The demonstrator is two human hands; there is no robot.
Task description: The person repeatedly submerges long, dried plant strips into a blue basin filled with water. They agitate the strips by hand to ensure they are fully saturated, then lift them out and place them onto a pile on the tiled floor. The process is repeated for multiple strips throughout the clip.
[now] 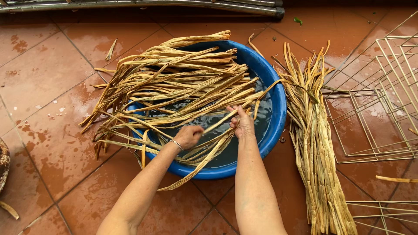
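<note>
Dried leaf strips [183,82] are lying in a thick sheaf across a blue basin [278,109] of water at the centre of the frame, their ends hanging over its left rim onto the wet tiled floor [43,65]. Both hands are working apart over the near side of the basin. The left hand [188,136] is closing in a fist around several strips, pressing them down toward the water. The right hand [244,124] is pinching a single strip between fingers and thumb, lifting it clear of the rest. For a clean separation, it seems best to be keeping the bunch pinned low while drawing one strip along its own length, avoiding sideways pulls that could be splitting it. A second bundle [315,143] is lying on the floor just right of the basin. Wire frames [383,100] are resting at the right edge.
</note>
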